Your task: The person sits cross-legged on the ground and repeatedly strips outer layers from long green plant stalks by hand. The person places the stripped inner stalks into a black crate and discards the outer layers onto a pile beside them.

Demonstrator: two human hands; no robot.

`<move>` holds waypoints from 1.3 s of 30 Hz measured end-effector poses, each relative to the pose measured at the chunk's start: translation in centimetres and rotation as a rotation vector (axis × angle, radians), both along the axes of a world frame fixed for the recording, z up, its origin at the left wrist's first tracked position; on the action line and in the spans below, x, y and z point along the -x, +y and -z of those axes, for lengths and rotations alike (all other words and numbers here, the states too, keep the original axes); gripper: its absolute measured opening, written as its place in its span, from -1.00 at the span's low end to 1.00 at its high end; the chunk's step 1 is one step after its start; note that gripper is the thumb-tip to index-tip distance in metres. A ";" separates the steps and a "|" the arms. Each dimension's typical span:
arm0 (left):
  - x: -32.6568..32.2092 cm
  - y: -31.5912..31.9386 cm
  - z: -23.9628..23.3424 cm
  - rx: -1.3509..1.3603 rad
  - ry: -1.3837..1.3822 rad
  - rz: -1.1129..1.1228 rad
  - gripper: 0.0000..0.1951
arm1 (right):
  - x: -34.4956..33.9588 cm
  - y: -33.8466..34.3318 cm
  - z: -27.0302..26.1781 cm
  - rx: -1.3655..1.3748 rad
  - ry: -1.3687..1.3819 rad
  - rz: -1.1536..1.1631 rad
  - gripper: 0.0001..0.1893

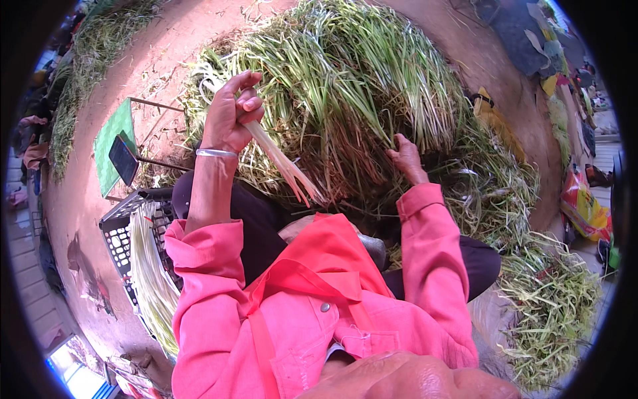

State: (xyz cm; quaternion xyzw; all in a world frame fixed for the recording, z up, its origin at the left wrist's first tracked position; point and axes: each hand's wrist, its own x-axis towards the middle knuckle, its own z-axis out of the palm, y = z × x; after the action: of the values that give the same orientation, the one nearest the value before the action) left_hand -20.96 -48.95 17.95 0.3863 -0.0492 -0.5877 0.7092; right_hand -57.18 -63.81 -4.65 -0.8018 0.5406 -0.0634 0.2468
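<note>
My left hand [238, 112] is closed around a small bundle of pale, peeled stalks [284, 159], whose pinkish-white ends point down toward my lap. A large heap of long green leafy stalks [319, 75] with brownish root ends lies before me. At the heap's lower right edge, my right hand [406, 154] has its thumb and fingers at the base of some green stalks [366, 114]; whether they grip them is hard to tell. Beside my left knee, a black plastic crate [117, 239] holds many cleaned pale stalks [149, 269].
A phone [123, 159] stands by a green panel [107, 144] on a thin metal frame, left of the heap. Leaf trimmings [548, 309] lie at the lower right. A yellow cloth-like item [498, 122] rests right of the heap, with a red and yellow bag [585, 204] farther right.
</note>
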 end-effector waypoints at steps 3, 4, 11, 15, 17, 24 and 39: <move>0.5 -0.3 0.3 -0.002 -0.031 0.034 -0.83 | 3.1 -0.2 -3.8 -0.060 0.077 -0.084 -0.75; 0.7 -0.3 0.4 -0.019 -0.026 0.044 -0.83 | 4.1 -0.3 -5.9 -0.200 0.022 -0.096 -0.76; 2.6 -0.5 0.6 -0.052 -0.003 0.097 -0.84 | 8.8 2.3 -21.8 -0.554 -0.670 0.087 -0.78; 4.3 -1.0 2.1 -0.091 -0.023 0.079 -0.84 | 6.2 5.1 -20.4 -0.436 -0.282 0.157 -0.77; 5.7 -1.0 3.1 -0.063 -0.058 0.061 -0.82 | 5.1 7.5 -18.7 -0.498 -0.639 0.088 -0.79; 12.0 -0.9 5.6 -0.218 -0.165 0.242 -0.77 | 1.3 11.3 -16.4 -0.458 -0.796 0.081 -0.84; 15.2 -1.0 7.5 -0.243 -0.339 0.562 -0.72 | -0.7 14.2 -15.3 -0.431 -0.616 0.007 -0.71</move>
State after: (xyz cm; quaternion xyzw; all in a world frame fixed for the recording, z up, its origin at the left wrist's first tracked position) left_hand -36.16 -49.92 10.45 0.5314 -0.2006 -0.6891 0.4501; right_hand -56.51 -49.58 10.67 -0.6731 0.4444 -0.1874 0.5606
